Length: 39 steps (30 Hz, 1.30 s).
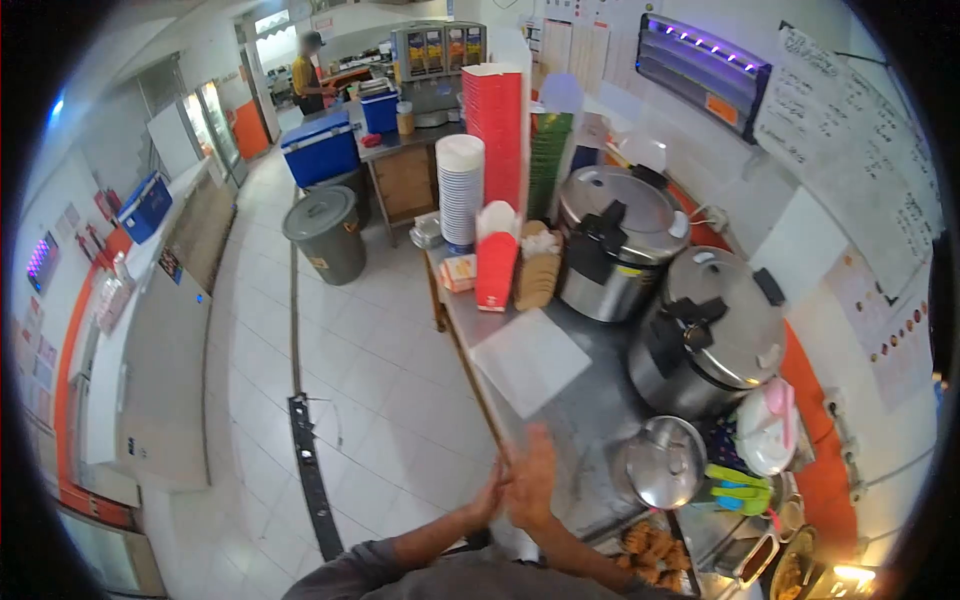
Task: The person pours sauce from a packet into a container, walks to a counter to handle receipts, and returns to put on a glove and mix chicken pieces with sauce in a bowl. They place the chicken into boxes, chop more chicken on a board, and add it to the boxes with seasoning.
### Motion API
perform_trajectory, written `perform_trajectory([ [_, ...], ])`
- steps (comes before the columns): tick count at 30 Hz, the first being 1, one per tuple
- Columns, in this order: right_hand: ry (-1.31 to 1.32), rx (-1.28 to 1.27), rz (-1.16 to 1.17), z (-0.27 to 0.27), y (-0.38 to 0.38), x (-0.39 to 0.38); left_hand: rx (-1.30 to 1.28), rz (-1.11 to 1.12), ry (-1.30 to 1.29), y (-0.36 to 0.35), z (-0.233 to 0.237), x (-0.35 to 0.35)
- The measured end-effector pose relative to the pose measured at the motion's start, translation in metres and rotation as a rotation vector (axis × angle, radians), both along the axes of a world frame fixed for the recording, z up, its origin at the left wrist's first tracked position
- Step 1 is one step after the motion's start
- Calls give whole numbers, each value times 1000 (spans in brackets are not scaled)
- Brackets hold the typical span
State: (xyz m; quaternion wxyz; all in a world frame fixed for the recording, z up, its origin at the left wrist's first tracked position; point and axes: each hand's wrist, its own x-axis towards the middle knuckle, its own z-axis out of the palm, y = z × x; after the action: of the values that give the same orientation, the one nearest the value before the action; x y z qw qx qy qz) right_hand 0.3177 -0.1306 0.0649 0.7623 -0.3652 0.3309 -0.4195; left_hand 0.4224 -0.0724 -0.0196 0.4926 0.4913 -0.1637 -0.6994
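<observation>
My left hand (488,497) and my right hand (531,480) meet palm to palm at the near edge of the steel counter (590,425). The right hand's fingers stretch forward and are smeared by motion. The left hand lies against its palm side, fingers extended and partly covered. Nothing shows in either hand. Just beyond them is a white sheet (531,361) on the counter. Right of my right hand stands a lidded steel pot (664,462). Below it, near my right forearm, is a tray of fried chicken pieces (652,553).
Two large steel cookers (708,330) line the wall. Red cartons (494,130) and a stack of white cups (460,190) stand at the counter's far end. Green-handled utensils (738,490) lie right. A grey bin (327,232) is on the floor; another person (306,75) stands far back.
</observation>
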Motion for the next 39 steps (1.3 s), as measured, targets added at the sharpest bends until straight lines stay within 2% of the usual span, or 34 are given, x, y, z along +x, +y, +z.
perform_trajectory([
  [2, -93, 166, 16, 1, -12, 36, -362, 307, 142, -24, 63, 15],
  [3, -140, 243, 31, 1, -21, 50, -351, 311, 120, -38, 78, 28],
  [5, -276, 384, 48, 1, -49, 90, -917, 428, -1305, -70, 98, 70],
  [6, -330, 456, 62, 0, -65, 103, -916, 411, -1329, -84, 78, 87],
  [8, -425, 595, 104, -2, -103, 125, -1015, -164, -1415, -109, 1, 132],
  [9, -410, 370, 206, 9, -130, 124, -872, -182, -1685, -123, -9, 155],
  [11, -384, 96, 4, 22, -181, 144, -463, -489, -2064, -153, -29, 210],
  [12, -257, -284, -113, 16, -207, 150, -78, -941, -2026, -151, -73, 251],
  [13, -115, -667, -228, 0, -235, 155, 325, -1323, -1722, -157, -80, 280],
  [14, -114, -640, -245, -25, -260, 157, 400, -1242, -1427, -158, -86, 302],
  [16, 551, -984, -482, -63, -311, 170, 186, -723, -1358, -148, -117, 333],
  [17, 568, -957, -492, -57, -325, 182, 190, -757, -1352, -158, -107, 347],
  [19, 586, -787, -737, -30, -357, 193, -111, -590, -1258, -178, -77, 364],
  [20, 636, -771, -737, -19, -368, 190, -39, -544, -1290, -195, -66, 370],
  [22, 349, -588, -627, -1, -385, 196, -216, -355, -1409, -229, -70, 391],
  [24, 420, -629, -561, -12, -399, 187, -317, -212, -1471, -281, -61, 403],
  [25, 568, -790, -494, -10, -400, 183, -390, -169, -1475, -311, -66, 411],
  [26, 720, -946, -423, -8, -399, 180, -433, -172, -1389, -344, -67, 416],
  [27, 777, -657, -326, -9, -392, 180, -480, -176, -1298, -381, -68, 418],
  [28, 807, -648, -343, -8, -392, 196, -536, -213, -1238, -419, -73, 420],
  [30, 670, -713, -954, -5, -395, 230, -594, -250, -1201, -488, -97, 410],
  [31, 828, -674, -892, -10, -389, 229, -709, -212, -1261, -521, -97, 401],
  [33, 811, -603, -939, -11, -380, 242, -322, -439, -1179, -578, -87, 383],
  [34, 746, -532, -988, -9, -378, 251, -351, -456, -1156, -603, -92, 372],
  [36, 780, -465, -1053, 3, -370, 272, -403, -203, -1252, -635, -98, 350],
  [37, 855, -450, -1043, 7, -365, 278, -412, -430, -1304, -642, -93, 354],
  [39, 995, -457, -1054, 21, -358, 288, -500, -477, -1175, -644, -87, 362],
])
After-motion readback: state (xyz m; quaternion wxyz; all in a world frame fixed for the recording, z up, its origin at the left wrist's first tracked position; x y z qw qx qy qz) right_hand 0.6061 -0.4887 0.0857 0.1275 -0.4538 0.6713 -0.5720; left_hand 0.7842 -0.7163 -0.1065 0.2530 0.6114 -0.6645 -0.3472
